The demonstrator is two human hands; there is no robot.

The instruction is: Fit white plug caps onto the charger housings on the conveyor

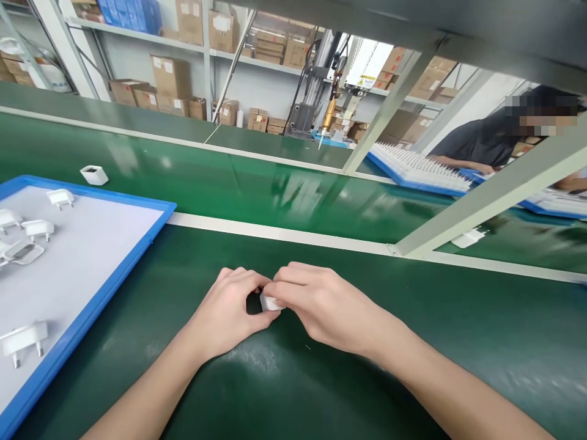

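Note:
Both hands meet over the green work surface [270, 397], around a small white charger part [268, 302]. Thumb and fingers of my left hand [229, 302] are closed on its left side. From the right, my right hand [316, 296] pinches the same part with its fingertips. Most of the part is covered by the fingers, so its pins or opening cannot be seen. To the left lies a blue-rimmed tray [103, 305] with a white bottom, bearing several white two-pin plug pieces [27, 339].
Beyond the pale rail [275, 233] runs a shiny green belt with a white hollow housing [94, 176] and a white plug [470, 237] on it. A slanted metal post [495, 189] rises at right. Behind are a machine [316, 85], boxes on shelves and another person [477, 140].

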